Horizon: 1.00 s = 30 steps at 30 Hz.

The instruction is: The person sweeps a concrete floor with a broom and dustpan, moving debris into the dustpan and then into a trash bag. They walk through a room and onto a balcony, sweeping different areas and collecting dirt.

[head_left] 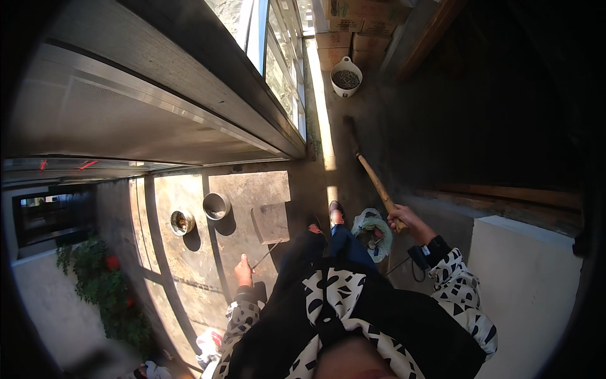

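Note:
My right hand is closed around the end of a long wooden-handled brush. Its dark head rests in shadow on the floor ahead, and its bristles are hard to make out. On the other side, my left hand grips the thin rod handle of a dustpan. The flat pan lies on the sunlit floor, nearly the same colour as it. Between my right hand and my shoes sits a pale green plastic bag, open at the top, with mixed items inside.
Two round metal pots, one with contents and one beside it, stand on the floor at left. Ahead is a white bucket of dark pieces, near stacked cardboard boxes. A large door spans the upper left. A pale block stands at right.

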Available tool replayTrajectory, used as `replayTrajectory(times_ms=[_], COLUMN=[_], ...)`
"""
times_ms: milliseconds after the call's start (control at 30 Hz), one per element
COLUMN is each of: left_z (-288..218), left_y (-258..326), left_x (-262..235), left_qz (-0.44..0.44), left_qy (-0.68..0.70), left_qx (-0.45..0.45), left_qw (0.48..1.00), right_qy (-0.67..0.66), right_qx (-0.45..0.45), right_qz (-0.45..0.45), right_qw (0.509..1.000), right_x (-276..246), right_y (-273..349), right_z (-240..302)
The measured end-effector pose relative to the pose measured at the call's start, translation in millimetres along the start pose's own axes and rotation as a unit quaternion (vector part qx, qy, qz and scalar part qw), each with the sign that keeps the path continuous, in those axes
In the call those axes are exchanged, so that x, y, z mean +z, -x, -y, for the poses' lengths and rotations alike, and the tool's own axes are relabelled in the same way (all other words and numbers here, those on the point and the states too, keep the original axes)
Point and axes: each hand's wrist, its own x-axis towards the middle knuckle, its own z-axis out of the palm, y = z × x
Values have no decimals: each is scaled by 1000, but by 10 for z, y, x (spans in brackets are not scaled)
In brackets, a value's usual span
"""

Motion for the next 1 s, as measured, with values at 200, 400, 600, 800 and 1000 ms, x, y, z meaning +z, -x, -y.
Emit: replayTrajectory(times_ms=[200,400,600,800,1000], left_z=[-143,-163,-195,-567,-968], left_y=[-437,-714,-686,133,889], left_x=[322,396,493,262,253], left_qz=[4,30,-49,-187,-346], left_qy=[64,82,71,66,84], left_qx=[-44,-90,-129,-97,-117], left_qw=[997,992,988,975,927], right_qy=[-35,-38,103,81,46], right_qx=[-2,-36,-111,-132,-74], right_qz=[52,84,83,55,99], right_qw=[998,995,985,986,991], right_x=[332,775,973,1181,1571], right_y=[-315,-687,-1502,-2182,-2907], right_z=[531,1205,1906,2670,3844])
